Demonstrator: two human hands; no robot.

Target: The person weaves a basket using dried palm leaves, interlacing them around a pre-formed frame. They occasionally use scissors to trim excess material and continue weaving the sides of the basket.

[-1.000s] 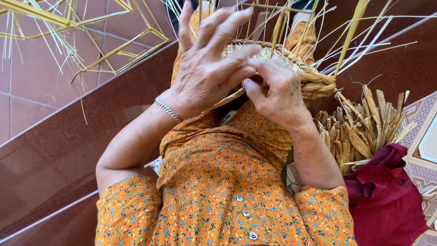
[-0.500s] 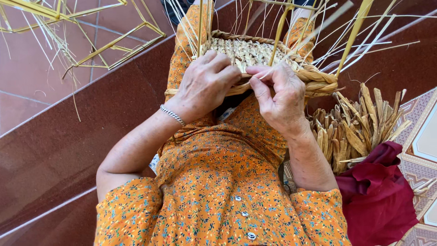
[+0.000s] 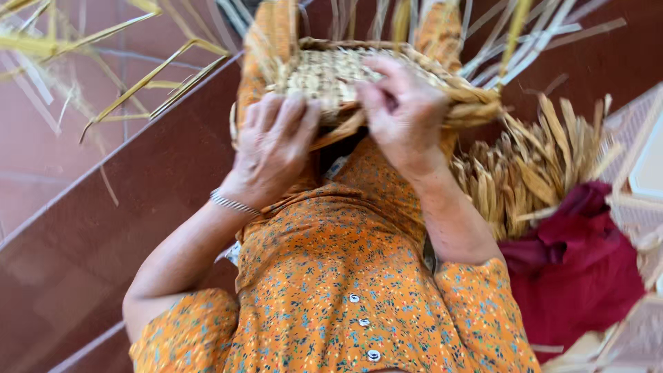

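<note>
A half-woven straw basket [image 3: 324, 72] rests on my knees, with loose strands sticking up from its rim. My left hand [image 3: 273, 148] grips the near rim of the basket, fingers curled over the edge; a thin silver bracelet sits on that wrist. My right hand [image 3: 404, 114] presses on the rim just to the right, fingers closed on the woven edge. Both hands lie close together. I wear an orange flowered dress [image 3: 345, 297].
A bundle of dried straw leaves [image 3: 532, 166] lies at my right on a dark red cloth [image 3: 573, 262]. Loose yellow strands [image 3: 131, 83] spread at the upper left over reddish-brown floor tiles [image 3: 90, 242]. A pale patterned mat [image 3: 639, 159] shows at the right edge.
My left hand, lifted with fingers spread a second ago, has come down and closed on the basket rim. The right hand stayed on the rim. The view has moved closer.
</note>
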